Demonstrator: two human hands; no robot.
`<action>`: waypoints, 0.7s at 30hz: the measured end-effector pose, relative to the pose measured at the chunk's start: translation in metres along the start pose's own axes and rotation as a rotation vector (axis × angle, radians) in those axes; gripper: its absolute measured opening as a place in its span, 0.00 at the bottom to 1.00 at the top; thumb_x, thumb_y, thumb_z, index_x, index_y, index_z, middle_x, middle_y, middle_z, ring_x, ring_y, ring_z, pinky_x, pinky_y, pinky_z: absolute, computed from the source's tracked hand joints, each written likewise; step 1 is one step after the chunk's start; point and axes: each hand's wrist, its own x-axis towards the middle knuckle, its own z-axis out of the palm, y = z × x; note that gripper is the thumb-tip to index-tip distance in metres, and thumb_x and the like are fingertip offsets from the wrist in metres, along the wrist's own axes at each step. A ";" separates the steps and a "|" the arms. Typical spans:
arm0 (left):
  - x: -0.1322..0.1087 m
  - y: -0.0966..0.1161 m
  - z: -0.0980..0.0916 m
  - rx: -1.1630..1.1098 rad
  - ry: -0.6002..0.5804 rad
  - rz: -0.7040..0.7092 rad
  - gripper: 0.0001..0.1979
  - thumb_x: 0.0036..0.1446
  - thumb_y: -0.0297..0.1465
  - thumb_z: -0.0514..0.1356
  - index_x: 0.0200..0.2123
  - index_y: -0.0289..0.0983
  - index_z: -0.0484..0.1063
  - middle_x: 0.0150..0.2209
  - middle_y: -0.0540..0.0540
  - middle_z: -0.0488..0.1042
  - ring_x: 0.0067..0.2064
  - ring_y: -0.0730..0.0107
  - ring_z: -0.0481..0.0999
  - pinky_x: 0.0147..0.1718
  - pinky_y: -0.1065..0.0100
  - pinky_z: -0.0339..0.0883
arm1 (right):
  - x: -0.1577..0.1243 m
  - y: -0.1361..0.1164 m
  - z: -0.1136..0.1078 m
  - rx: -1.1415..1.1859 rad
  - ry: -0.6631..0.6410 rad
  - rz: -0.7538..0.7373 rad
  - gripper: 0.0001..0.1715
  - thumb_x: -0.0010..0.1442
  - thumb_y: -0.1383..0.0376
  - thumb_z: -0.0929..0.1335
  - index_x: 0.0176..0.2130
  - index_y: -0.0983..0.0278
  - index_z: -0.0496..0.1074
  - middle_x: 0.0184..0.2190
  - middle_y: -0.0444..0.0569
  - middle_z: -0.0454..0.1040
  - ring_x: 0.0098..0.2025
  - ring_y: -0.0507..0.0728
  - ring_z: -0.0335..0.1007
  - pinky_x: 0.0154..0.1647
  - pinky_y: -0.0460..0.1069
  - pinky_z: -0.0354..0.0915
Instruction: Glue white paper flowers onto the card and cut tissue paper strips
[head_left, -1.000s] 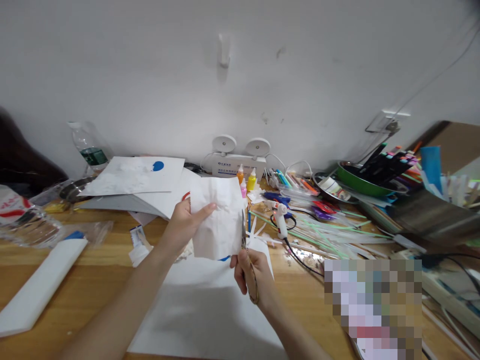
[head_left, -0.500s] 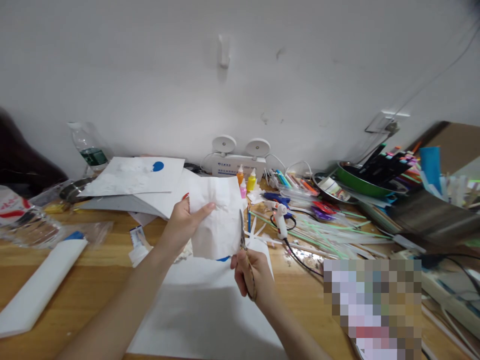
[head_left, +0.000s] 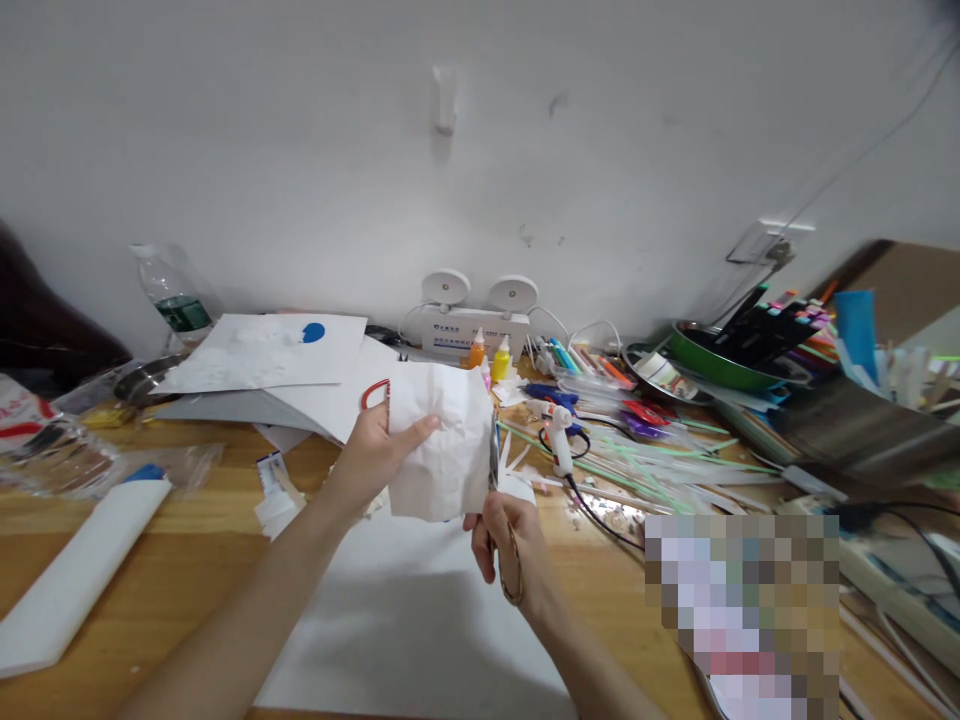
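Note:
A crumpled white tissue [head_left: 450,470] is held up over the table by my left hand [head_left: 382,445], whose thumb presses on its near face; the other fingers are behind it. My right hand [head_left: 506,545] grips a pair of scissors [head_left: 511,575] by the handles, blades pointing up along the tissue's right edge. Part of a red handle [head_left: 374,394] shows beyond the tissue's left edge; what it belongs to is hidden. Under both hands lies a large white sheet of paper [head_left: 405,640].
White sheets [head_left: 255,360] and a plastic bottle [head_left: 172,300] are at the back left, a rolled white paper [head_left: 82,585] at the left. Orange and yellow paint bottles [head_left: 501,362] stand behind the tissue. A hot glue gun [head_left: 558,440] and plastic strips [head_left: 652,475] are on the right.
Both hands have shifted slightly right with the tissue and scissors. The scissor blades now lie closer along the tissue's right edge, and more of the red handle shows at the left.

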 end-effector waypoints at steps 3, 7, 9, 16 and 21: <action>0.000 0.000 -0.001 0.037 -0.009 0.005 0.13 0.43 0.37 0.62 0.33 0.35 0.72 0.31 0.46 0.77 0.30 0.67 0.74 0.27 0.73 0.66 | 0.000 -0.002 -0.001 -0.014 0.003 0.007 0.34 0.51 0.40 0.54 0.19 0.65 0.61 0.06 0.40 0.55 0.09 0.47 0.49 0.11 0.43 0.47; -0.001 0.002 -0.002 0.017 -0.016 0.015 0.13 0.44 0.37 0.62 0.32 0.36 0.72 0.30 0.46 0.77 0.30 0.68 0.74 0.26 0.73 0.66 | 0.001 -0.005 -0.002 -0.027 -0.019 0.015 0.32 0.51 0.40 0.55 0.16 0.63 0.59 0.06 0.39 0.53 0.10 0.47 0.50 0.11 0.43 0.47; -0.002 0.003 -0.002 -0.010 -0.026 0.004 0.13 0.43 0.37 0.62 0.33 0.36 0.72 0.29 0.46 0.77 0.29 0.67 0.75 0.25 0.72 0.67 | 0.001 -0.006 -0.002 -0.041 -0.028 0.010 0.32 0.52 0.41 0.55 0.15 0.63 0.57 0.07 0.40 0.54 0.11 0.47 0.50 0.12 0.43 0.47; -0.004 0.005 0.000 0.040 -0.064 -0.050 0.14 0.44 0.38 0.61 0.34 0.35 0.71 0.30 0.46 0.76 0.28 0.66 0.74 0.25 0.70 0.68 | 0.002 -0.006 -0.004 -0.058 -0.015 -0.029 0.32 0.53 0.42 0.55 0.13 0.62 0.53 0.08 0.41 0.54 0.13 0.47 0.51 0.15 0.43 0.49; -0.003 0.003 -0.001 0.153 -0.056 -0.030 0.17 0.45 0.39 0.60 0.34 0.32 0.70 0.32 0.43 0.75 0.29 0.67 0.74 0.26 0.70 0.68 | 0.001 -0.008 -0.003 -0.054 0.009 -0.014 0.34 0.52 0.41 0.55 0.12 0.63 0.53 0.08 0.41 0.53 0.13 0.47 0.50 0.15 0.43 0.50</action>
